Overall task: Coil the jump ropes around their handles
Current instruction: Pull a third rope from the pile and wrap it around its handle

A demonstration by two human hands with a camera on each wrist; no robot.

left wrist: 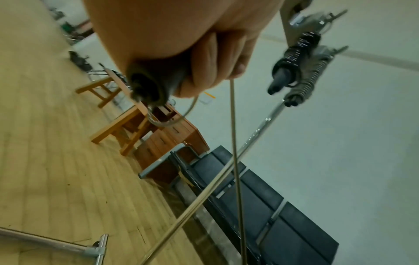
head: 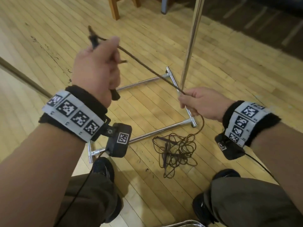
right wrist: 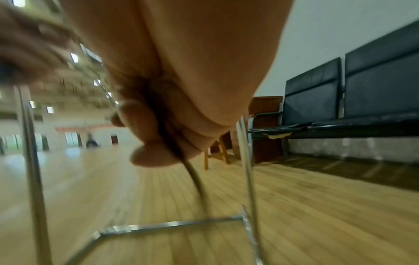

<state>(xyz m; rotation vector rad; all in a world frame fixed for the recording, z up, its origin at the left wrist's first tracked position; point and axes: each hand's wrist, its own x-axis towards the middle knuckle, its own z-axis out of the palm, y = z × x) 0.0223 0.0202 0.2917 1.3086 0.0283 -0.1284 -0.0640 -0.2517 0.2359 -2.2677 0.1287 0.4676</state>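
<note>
My left hand [head: 96, 66] is raised and grips the dark handles [head: 115, 95] of a brown jump rope; the handle butt [left wrist: 147, 84] pokes out below the fist in the left wrist view. A taut stretch of rope [head: 147, 68] runs from it down to my right hand [head: 195, 102], which pinches the rope [right wrist: 197, 179] between thumb and fingers. Below the right hand the rope drops to a loose tangled heap [head: 175, 151] on the wooden floor, where further dark handles [head: 165, 153] lie among the loops.
A chrome rack base [head: 141, 83] frames the floor in front of me, with its upright pole [head: 191, 41] just behind the right hand. Jump ropes hang from the rack top [left wrist: 294, 59]. A wooden stool [head: 118, 7] and black bench seats [right wrist: 362, 89] stand beyond.
</note>
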